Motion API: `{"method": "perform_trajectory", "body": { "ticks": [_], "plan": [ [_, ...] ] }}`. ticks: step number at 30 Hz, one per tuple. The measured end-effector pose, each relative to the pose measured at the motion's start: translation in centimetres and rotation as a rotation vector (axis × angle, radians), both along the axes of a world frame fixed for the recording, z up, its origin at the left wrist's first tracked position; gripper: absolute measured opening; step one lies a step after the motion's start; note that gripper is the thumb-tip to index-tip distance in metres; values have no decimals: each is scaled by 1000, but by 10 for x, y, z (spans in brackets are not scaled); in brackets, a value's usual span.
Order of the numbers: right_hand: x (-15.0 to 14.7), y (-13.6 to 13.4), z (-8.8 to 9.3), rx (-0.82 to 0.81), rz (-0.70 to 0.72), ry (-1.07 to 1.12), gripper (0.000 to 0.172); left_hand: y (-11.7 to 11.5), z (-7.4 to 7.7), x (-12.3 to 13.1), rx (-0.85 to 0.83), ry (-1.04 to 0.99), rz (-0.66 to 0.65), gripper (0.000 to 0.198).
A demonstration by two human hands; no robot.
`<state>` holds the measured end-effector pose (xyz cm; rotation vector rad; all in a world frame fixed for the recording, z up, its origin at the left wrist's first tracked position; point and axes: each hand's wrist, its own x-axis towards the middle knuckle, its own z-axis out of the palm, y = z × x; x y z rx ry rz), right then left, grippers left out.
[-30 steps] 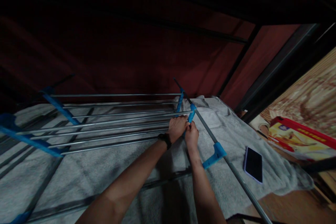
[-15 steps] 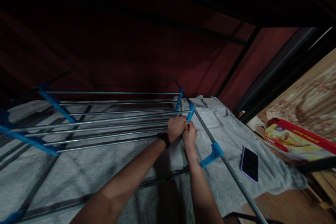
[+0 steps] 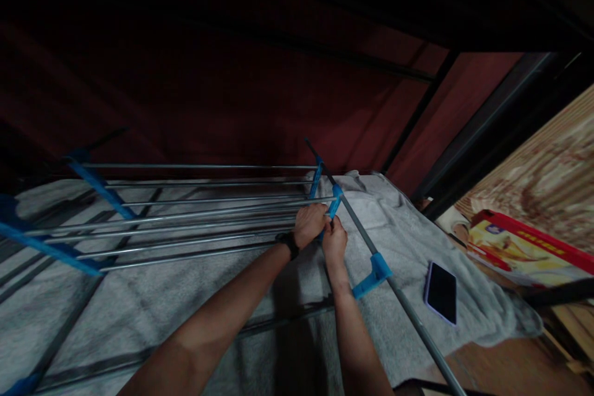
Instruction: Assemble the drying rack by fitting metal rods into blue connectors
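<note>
A rack of thin metal rods (image 3: 195, 218) and blue plastic brackets spans the left and middle of the view. My left hand (image 3: 310, 224), with a dark band at its wrist, is closed around the right-hand end of a rod by a blue plastic bracket (image 3: 333, 203). Pressed close beside it, my right hand (image 3: 335, 241) pinches the lower part of that bracket. My fingers hide the joint between rod and bracket. A grey metal tube (image 3: 358, 227) runs through the bracket and down past a lower blue bracket (image 3: 375, 275).
Under the rack lies a grey blanket (image 3: 408, 334). A phone (image 3: 440, 292) rests on it at right. Beyond are a red and yellow box (image 3: 524, 247) and a dark bed-like frame post (image 3: 482, 130). Dark red cloth (image 3: 260, 105) hangs behind.
The grey tube and lower bracket have shifted slightly left. Both hands stay at the same bracket, with only small finger movement.
</note>
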<state>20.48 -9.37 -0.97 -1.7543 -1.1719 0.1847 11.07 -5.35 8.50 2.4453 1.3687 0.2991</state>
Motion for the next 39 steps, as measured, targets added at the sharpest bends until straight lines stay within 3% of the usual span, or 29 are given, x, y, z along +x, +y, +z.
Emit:
{"method": "perform_trajectory", "body": {
  "ticks": [10, 16, 20, 27, 34, 39],
  "plan": [
    [0, 1, -4, 36, -1, 4, 44, 7, -10, -3, 71, -107, -94, 24],
    [6, -2, -12, 0, -9, -21, 50, -10, -11, -5, 165, -108, -99, 25],
    [11, -4, -29, -112, 5, -28, 57, -22, -23, -29, 375, -88, -92, 33],
    [15, -9, -47, -195, 4, -79, 63, -23, -43, -87, 546, 61, -93, 31],
    [21, -9, -53, -247, 4, -155, 60, -16, -44, -88, 588, 43, -162, 16],
    [23, -8, -59, -266, -3, -191, 56, -25, -41, -93, 613, 38, -165, 26]
  ]
}}
